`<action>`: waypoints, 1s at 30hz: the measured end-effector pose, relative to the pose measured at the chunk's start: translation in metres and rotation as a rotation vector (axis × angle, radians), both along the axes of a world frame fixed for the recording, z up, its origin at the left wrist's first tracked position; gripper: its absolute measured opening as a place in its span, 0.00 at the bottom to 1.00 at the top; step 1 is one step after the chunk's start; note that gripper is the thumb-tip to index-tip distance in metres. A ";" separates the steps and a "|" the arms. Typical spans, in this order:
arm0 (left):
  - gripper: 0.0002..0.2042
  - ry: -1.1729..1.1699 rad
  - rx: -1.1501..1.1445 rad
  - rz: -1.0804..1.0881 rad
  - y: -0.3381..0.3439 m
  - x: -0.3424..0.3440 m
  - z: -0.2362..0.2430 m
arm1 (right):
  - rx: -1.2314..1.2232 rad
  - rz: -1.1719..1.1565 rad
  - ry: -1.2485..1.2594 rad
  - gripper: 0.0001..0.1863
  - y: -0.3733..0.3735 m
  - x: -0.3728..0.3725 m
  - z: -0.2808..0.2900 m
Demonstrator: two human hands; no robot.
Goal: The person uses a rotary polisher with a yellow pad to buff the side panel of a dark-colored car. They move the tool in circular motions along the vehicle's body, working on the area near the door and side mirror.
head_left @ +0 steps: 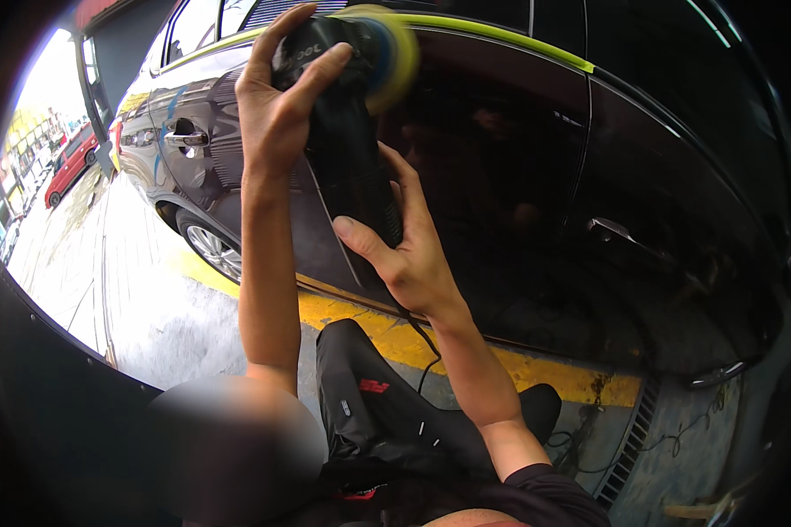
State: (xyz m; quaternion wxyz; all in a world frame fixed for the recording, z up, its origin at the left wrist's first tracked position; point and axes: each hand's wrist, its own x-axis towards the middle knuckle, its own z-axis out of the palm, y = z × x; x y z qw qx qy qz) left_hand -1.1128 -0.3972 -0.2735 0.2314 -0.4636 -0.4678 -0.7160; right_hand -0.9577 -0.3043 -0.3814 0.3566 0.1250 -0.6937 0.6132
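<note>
The left hand [277, 110] grips the top of a long black plastic polisher [347, 154]; the right hand [410, 241] holds its handle. Its round yellow pad [402, 61] is by a shiny dark car door [492, 176].

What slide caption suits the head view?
Left hand and right hand hold a black handheld polisher beside a glossy dark car.

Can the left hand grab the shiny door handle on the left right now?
Probably not: the left hand is busy gripping the black polisher, though nothing seems to block the door handle.
</note>
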 end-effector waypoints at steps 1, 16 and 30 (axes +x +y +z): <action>0.30 -0.006 0.020 0.007 -0.002 -0.004 -0.002 | 0.002 -0.001 -0.021 0.48 0.000 -0.004 0.002; 0.29 -0.144 0.269 0.110 -0.015 -0.011 -0.083 | 0.126 -0.105 -0.190 0.40 0.005 0.010 -0.022; 0.33 -0.010 0.254 0.221 0.016 0.031 -0.113 | 0.070 -0.164 -0.115 0.40 0.033 0.041 -0.066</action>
